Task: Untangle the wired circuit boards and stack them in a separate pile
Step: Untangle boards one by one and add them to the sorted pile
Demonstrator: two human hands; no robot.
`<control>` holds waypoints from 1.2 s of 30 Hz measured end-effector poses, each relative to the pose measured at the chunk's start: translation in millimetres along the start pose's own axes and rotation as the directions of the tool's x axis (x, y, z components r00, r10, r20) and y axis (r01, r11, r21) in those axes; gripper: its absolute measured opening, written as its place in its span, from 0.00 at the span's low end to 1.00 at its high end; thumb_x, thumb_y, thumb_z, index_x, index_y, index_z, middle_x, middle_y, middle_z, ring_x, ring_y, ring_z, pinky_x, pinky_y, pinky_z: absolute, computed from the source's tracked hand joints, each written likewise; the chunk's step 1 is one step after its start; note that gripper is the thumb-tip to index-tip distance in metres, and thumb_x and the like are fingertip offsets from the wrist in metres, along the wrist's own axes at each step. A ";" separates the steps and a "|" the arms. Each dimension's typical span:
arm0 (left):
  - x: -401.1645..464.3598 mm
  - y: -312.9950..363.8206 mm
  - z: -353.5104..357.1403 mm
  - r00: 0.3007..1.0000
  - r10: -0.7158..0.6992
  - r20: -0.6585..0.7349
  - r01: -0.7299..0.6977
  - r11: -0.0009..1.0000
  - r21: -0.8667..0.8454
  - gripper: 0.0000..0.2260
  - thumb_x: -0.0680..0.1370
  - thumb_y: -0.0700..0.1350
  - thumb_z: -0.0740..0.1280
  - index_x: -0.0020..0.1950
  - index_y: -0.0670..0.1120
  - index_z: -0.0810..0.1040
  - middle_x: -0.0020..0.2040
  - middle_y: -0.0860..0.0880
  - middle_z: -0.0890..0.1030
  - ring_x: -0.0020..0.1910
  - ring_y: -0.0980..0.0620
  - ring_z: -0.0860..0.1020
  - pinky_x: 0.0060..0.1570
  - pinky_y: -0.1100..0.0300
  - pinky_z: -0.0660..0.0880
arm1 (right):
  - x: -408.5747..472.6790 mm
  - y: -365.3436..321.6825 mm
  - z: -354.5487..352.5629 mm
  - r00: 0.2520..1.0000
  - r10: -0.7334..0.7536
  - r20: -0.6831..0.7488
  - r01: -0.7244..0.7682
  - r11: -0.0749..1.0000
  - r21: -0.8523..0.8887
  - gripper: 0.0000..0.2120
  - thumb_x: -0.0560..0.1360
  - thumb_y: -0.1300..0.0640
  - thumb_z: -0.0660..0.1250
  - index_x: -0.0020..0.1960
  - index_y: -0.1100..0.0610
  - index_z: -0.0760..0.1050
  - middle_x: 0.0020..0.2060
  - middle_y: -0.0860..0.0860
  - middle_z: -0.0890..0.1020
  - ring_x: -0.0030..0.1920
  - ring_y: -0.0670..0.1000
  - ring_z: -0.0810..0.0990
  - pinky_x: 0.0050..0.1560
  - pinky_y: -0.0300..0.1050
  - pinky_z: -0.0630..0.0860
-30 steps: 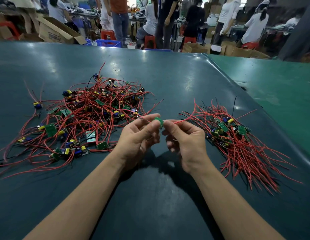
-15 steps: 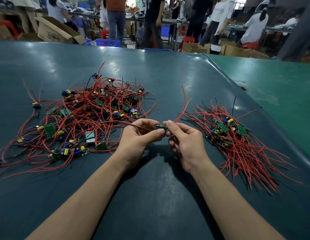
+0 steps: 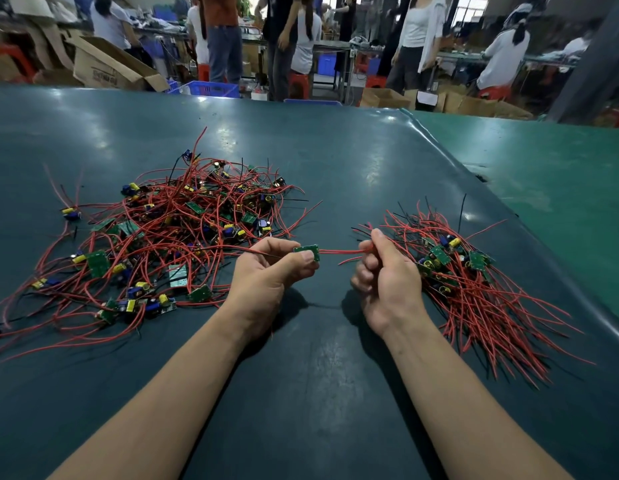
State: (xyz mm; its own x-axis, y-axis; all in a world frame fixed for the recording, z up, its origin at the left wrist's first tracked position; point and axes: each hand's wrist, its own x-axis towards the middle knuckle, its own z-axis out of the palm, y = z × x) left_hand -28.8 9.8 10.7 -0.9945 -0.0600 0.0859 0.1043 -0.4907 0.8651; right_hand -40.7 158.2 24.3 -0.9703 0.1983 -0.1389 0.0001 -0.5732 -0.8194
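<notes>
Fingers [image 3: 302, 258] pinching small green circuit board [image 3: 307, 250], red wires [image 3: 339, 252] taut rightward

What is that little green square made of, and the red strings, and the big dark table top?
The little green board looks like stiff, flat circuit-board laminate: thin and rigid, with pale markings. The red wires look plastic-coated, smooth and bendy; any metal inside is hidden. The dark table top looks like a rubbery or vinyl mat: it shines softly under the lights and curls at its edge.
</notes>
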 end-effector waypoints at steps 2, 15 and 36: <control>-1.3 0.2 0.0 1.000 -0.004 0.025 0.004 1.000 0.001 0.12 0.62 0.38 0.74 0.41 0.41 0.75 0.35 0.45 0.84 0.35 0.49 0.83 0.41 0.60 0.81 | 1.7 -0.1 0.5 1.000 0.010 -0.010 -0.010 0.999 0.030 0.18 0.81 0.56 0.63 0.32 0.57 0.73 0.21 0.46 0.64 0.19 0.44 0.61 0.20 0.33 0.56; -1.9 5.5 -1.4 0.999 -0.023 0.049 0.023 1.000 -0.002 0.11 0.63 0.35 0.71 0.40 0.42 0.72 0.33 0.46 0.82 0.33 0.49 0.83 0.38 0.60 0.80 | 5.1 -1.8 -11.9 0.831 -0.554 -0.062 0.456 0.740 -0.495 0.09 0.81 0.56 0.63 0.44 0.56 0.78 0.31 0.47 0.82 0.23 0.49 0.72 0.25 0.43 0.70; -7.0 6.2 1.4 0.995 -0.039 0.093 0.030 0.994 0.100 0.11 0.64 0.36 0.73 0.41 0.40 0.73 0.35 0.43 0.84 0.36 0.46 0.84 0.40 0.59 0.80 | 12.5 -3.5 -13.3 0.882 -0.390 -0.266 0.340 0.916 -0.214 0.08 0.81 0.58 0.62 0.45 0.57 0.76 0.32 0.53 0.85 0.18 0.46 0.71 0.18 0.34 0.62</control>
State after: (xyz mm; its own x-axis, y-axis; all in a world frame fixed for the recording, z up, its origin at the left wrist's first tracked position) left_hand -21.2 8.4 16.2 -0.9944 0.0401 0.0976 0.0733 -0.4024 0.9125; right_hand -49.6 173.3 18.1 -0.7909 0.6099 0.0493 -0.2783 -0.2868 -0.9167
